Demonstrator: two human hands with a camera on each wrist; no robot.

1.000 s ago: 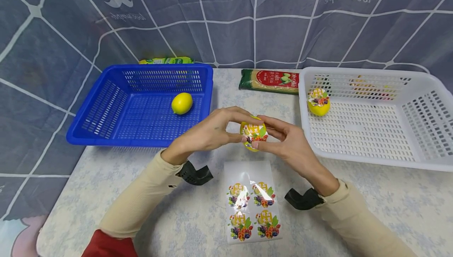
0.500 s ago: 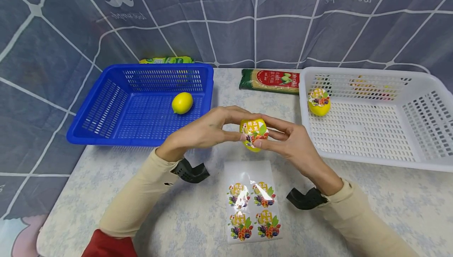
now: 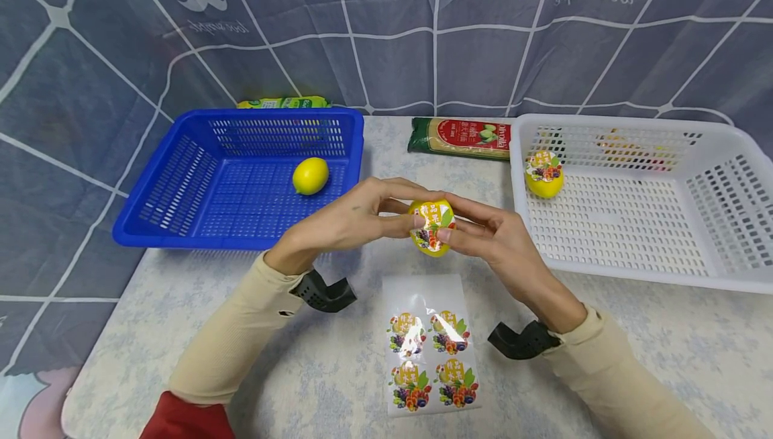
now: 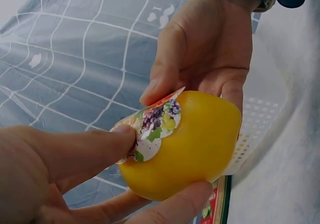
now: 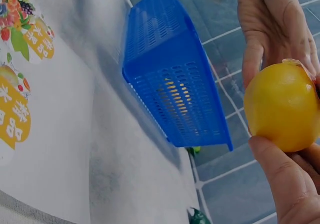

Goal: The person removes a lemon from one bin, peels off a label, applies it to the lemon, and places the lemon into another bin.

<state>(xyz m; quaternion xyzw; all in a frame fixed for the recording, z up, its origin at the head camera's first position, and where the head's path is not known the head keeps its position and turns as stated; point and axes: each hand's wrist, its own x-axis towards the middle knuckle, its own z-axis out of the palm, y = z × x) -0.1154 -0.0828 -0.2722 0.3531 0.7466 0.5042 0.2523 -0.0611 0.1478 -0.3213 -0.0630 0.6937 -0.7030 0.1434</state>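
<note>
Both hands hold one yellow lemon (image 4: 200,134) above the middle of the table. A colourful fruit-print sticker (image 3: 432,217) lies on its near face. In the left wrist view the sticker's upper edge stands off the skin in a point. My left hand (image 3: 353,217) grips the lemon from the left, its thumb on the sticker. From the other side my right hand (image 3: 504,241) holds it, thumb also on the sticker and fingers behind. Below the hands, a clear sticker sheet (image 3: 423,291) bearing several fruit stickers lies flat on the table.
On the left a blue basket (image 3: 193,246) contains a plain lemon (image 3: 311,176). To the right, a white basket (image 3: 628,271) contains a lemon with a sticker (image 3: 545,187). A red and green food packet (image 3: 461,138) lies between them at the back, and a green packet (image 3: 284,103) behind the blue basket.
The lemon has turned slightly between the hands. Both thumbs have shifted upward over the sticker, so more of its lower part shows. Baskets and sheet have stayed put.
</note>
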